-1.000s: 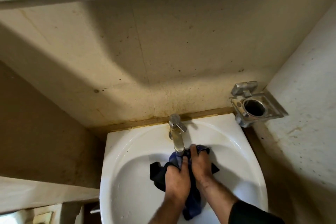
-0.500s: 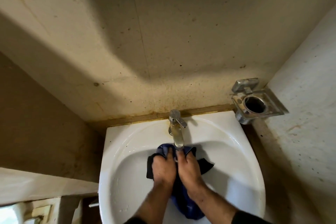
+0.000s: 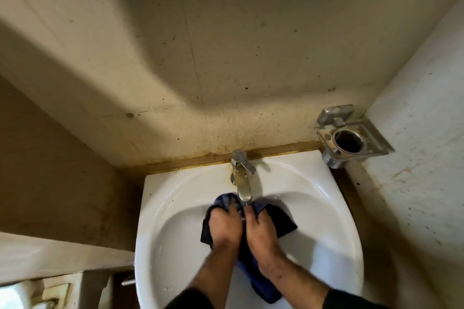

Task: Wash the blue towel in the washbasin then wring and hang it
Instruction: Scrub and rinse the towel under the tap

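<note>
We look down from head height into a white washbasin (image 3: 160, 211) set against a stained beige wall (image 3: 226, 57). Both of our hands are in the bowl, side by side and nearly touching, just under the spout of a chrome tap (image 3: 243, 178). The left hand (image 3: 224, 227) has its fingers curled over and closed on a bunched fold of the blue towel (image 3: 287, 226); the right hand (image 3: 261, 229) does the same next to it, fingers bent down into the cloth, knuckles up. Neither hand is spread; both are clamped on the fabric, with the fingertips pointing toward the tap and the wall behind it.

The towel lies inside the basin, crumpled under and between the hands. Its long axis runs from the tap end toward us: a rumpled blue edge peeks out beyond the fingertips at the spout, dark flaps spread out to the left and right of the hands, and a narrower tail trails down between the forearms toward the near rim of the bowl. We cannot tell whether water is running from the spout.

Dark sleeves (image 3: 351, 300) show at the bottom edge. To the right, a square metal holder (image 3: 351, 138) with a round opening is fixed on the wall near the basin's back corner.
</note>
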